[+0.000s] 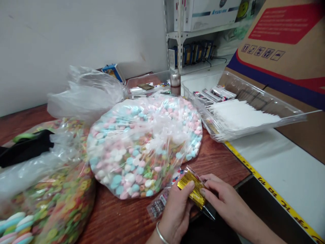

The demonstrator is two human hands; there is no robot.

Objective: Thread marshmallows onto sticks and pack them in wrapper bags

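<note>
Low in the centre of the view, my left hand [175, 215], with a metal bangle at its wrist, and my right hand [218, 198] both pinch a bundle of gold foil twist ties [191, 187]. A small clear printed packet [157, 204] lies by my left hand, partly under the gold strips. Just beyond my hands sits a large clear bag of pastel pink, blue and white candies [144, 149], nearly touching the gold bundle. Further left lies a clear bag of multicoloured ring-shaped candies [58, 200].
The wooden table [213, 159] holds a clear plastic tray [243, 115] of white sticks and small packets. A crumpled plastic bag [86, 93], a black-and-green item [27, 147] and a metal canister [175, 83] stand nearby. Yellow-marked tape [274, 193] runs along a white surface.
</note>
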